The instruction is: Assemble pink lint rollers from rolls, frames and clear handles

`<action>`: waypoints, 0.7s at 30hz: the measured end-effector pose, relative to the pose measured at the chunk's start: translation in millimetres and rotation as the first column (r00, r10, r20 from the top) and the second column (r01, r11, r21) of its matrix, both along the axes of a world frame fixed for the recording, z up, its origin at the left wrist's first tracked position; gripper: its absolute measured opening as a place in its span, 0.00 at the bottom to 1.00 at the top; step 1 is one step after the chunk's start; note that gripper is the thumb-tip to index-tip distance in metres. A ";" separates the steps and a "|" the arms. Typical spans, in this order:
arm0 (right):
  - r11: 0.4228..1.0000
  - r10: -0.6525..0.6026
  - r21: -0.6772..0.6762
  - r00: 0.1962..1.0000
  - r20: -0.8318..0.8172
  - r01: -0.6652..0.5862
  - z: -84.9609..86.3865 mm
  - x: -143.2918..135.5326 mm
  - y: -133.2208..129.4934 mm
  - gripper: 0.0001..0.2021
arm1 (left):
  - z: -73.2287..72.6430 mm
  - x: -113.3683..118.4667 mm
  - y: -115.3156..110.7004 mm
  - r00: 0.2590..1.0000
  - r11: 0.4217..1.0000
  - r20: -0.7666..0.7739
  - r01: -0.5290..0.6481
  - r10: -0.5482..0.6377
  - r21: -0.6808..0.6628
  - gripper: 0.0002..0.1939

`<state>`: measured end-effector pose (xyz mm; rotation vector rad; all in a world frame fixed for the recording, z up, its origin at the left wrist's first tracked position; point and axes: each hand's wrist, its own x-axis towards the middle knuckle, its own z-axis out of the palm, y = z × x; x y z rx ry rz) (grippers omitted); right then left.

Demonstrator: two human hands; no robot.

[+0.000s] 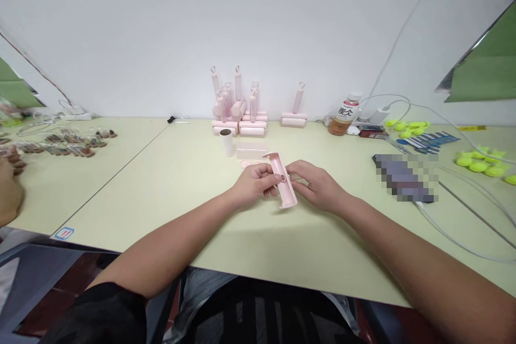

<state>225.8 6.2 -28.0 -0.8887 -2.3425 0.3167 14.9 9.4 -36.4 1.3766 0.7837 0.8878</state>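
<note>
In front of me, a pink half-round shell (285, 189), like the head of a lint roller, is held between both hands above the table. My left hand (258, 180) grips it from the left, thumb on its hollow inside, near a small round part at the middle. Closed on its back from the right is my right hand (316, 183); a pale piece partly shows between those fingers, too hidden to name. Just beyond stand a white paper roll (228, 145) with a brown core and a flat pink translucent cover (252, 150). Small pink pieces (245, 163) lie partly behind my left hand.
Several pink lint rollers (252, 128) stand by the wall, with another lint roller (293, 119) to their right. A drink bottle (345, 115), a phone (403, 178) on a cable and yellow-green items (484, 162) are on the right. Another person's hand (8, 193) is far left.
</note>
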 end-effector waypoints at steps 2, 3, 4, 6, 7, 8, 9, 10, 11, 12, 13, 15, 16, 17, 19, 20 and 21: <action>1.000 -0.005 -0.002 1.000 0.008 0.005 -0.1 -1.0 -0.4 0.13 | -0.1 0.7 0.4 1.000 1.000 0.012 -0.005 0.005 -0.021 0.20; 1.000 -0.008 -0.003 1.000 0.010 0.008 -0.1 -1.4 -0.6 0.13 | 0.0 1.0 0.6 1.000 1.000 0.016 -0.005 0.005 -0.030 0.20; 1.000 -0.009 -0.002 1.000 0.013 0.009 -0.1 -1.6 -0.7 0.13 | 0.2 1.1 0.7 1.000 0.999 0.018 -0.003 0.003 -0.040 0.20; 1.000 -0.009 0.002 1.000 0.021 0.008 -0.2 -1.7 -0.7 0.14 | 0.8 1.2 0.7 1.000 0.998 0.026 0.003 -0.002 -0.057 0.20; 1.000 -0.006 0.002 1.000 0.026 0.006 -0.4 -1.6 -0.5 0.14 | 1.2 1.2 0.6 0.999 0.998 0.032 0.006 -0.004 -0.062 0.21; 1.000 -0.003 0.002 1.000 0.030 0.003 -0.6 -1.5 -0.3 0.14 | 1.6 1.1 0.4 0.999 0.998 0.039 0.007 -0.005 -0.066 0.21; 1.000 0.001 0.003 0.999 0.033 -0.002 -0.8 -1.4 0.0 0.15 | 2.0 0.9 0.2 0.999 0.998 0.043 0.009 -0.006 -0.070 0.21; 1.000 0.004 0.004 0.999 0.034 -0.004 -0.9 -1.4 0.2 0.15 | 2.3 0.7 0.1 0.999 0.997 0.044 0.010 -0.007 -0.074 0.21; 1.000 0.008 0.007 0.999 0.033 -0.008 -1.0 -1.5 0.3 0.15 | 2.6 0.4 -0.1 0.999 0.997 0.041 0.010 -0.007 -0.078 0.22; 1.000 0.011 0.011 0.999 0.031 -0.011 -1.0 -1.7 0.3 0.15 | 3.0 0.0 -0.1 0.999 0.997 0.037 0.011 -0.008 -0.082 0.22; 1.000 0.012 0.015 0.999 0.030 -0.012 -0.9 -1.9 0.1 0.15 | 3.4 -0.4 -0.1 0.999 0.996 0.034 0.011 -0.009 -0.083 0.23; 1.000 0.005 0.019 0.999 0.033 -0.006 -0.4 -2.5 -0.4 0.15 | 4.1 -1.2 0.2 0.999 0.997 0.031 0.018 -0.016 -0.075 0.24; 1.000 0.000 0.019 0.999 0.037 -0.001 -0.1 -2.7 -0.8 0.16 | 4.4 -1.6 0.4 0.999 0.997 0.032 0.022 -0.020 -0.070 0.24; 1.000 -0.004 0.018 0.999 0.040 0.004 0.0 -3.0 -1.2 0.16 | 4.6 -1.8 0.6 0.999 0.998 0.033 0.026 -0.024 -0.065 0.24; 1.000 -0.010 0.021 0.999 0.041 0.010 -0.2 -3.6 -1.8 0.16 | 4.6 -1.8 0.9 0.999 0.998 0.037 0.032 -0.030 -0.061 0.24; 1.000 -0.010 0.025 0.999 0.041 0.009 -0.7 -3.9 -1.9 0.16 | 4.3 -1.5 0.9 0.999 0.998 0.038 0.031 -0.029 -0.061 0.24; 0.999 -0.011 0.033 0.999 0.042 0.009 -1.4 -4.2 -2.0 0.16 | 3.9 -1.0 0.9 0.999 0.998 0.039 0.028 -0.026 -0.059 0.23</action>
